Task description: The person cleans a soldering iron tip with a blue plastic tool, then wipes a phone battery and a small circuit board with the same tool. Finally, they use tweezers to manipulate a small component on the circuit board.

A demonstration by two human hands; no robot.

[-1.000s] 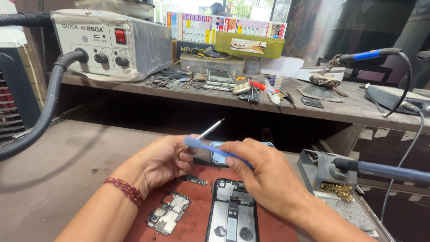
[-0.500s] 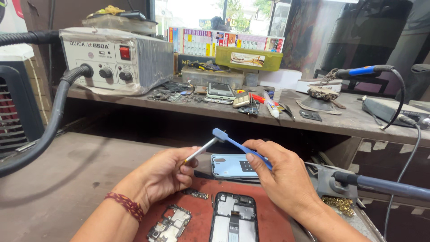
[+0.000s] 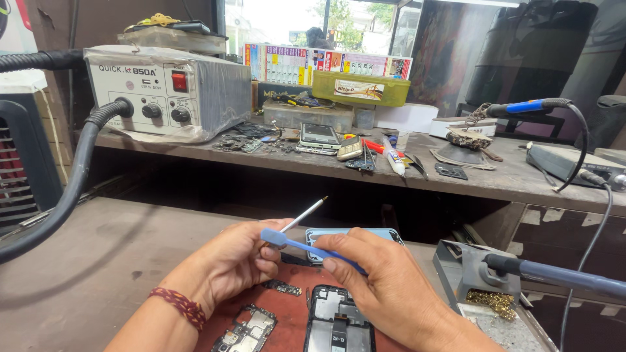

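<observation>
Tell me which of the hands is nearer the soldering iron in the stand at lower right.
Right. The right hand sits just left of the soldering iron; the left hand lies farther off, beyond the right.

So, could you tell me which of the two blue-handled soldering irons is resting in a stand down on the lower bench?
The soldering iron at lower right, resting in the grey metal stand beside the right hand. The other iron rests up on the rear shelf.

Grey workbench [image 3: 78,287], cluttered raised shelf [image 3: 495,179], bright daylit window [image 3: 287,23] behind
</observation>
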